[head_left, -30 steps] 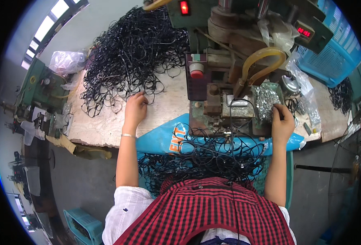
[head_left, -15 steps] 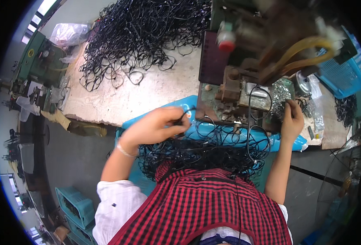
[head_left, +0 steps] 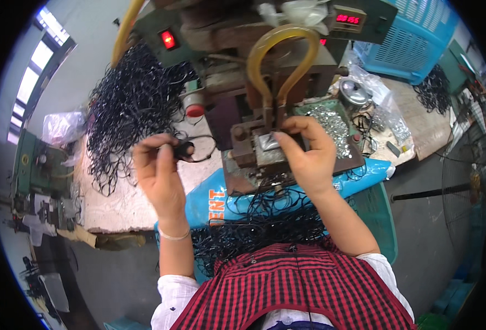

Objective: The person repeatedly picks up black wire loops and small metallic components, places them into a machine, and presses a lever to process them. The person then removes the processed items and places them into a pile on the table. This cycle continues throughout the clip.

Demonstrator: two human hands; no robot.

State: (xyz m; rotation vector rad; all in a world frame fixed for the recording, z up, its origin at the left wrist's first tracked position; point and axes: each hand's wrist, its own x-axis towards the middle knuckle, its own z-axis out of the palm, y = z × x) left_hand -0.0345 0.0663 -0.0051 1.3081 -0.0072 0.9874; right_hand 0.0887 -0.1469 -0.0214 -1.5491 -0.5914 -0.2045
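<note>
My left hand [head_left: 163, 168] is raised at the left of the machine, its thumb and fingers pinching a black cord loop [head_left: 204, 158] that sticks out to the right. My right hand [head_left: 313, 157] reaches to the press machine [head_left: 243, 146]. Its thumb and forefinger come together beside a shiny metal block [head_left: 269, 142] under the machine head; anything between the fingertips is too small to make out. Just right of this hand, small silvery metal pieces [head_left: 328, 127] lie heaped on the machine's bed. Several black cords [head_left: 254, 231] fill my lap below.
A big tangle of black cord loops [head_left: 127, 93] covers the table at the left. Over the front edge lies a blue plastic sheet [head_left: 199, 206]. A yellow tube [head_left: 254, 55] arches above my right hand. A red button [head_left: 194, 111] and a blue basket [head_left: 402, 47] stand nearby.
My left hand has moved left and up, with a cord loop in its fingers. My right hand has gone from the metal pieces to the metal block under the machine head. The view has turned.
</note>
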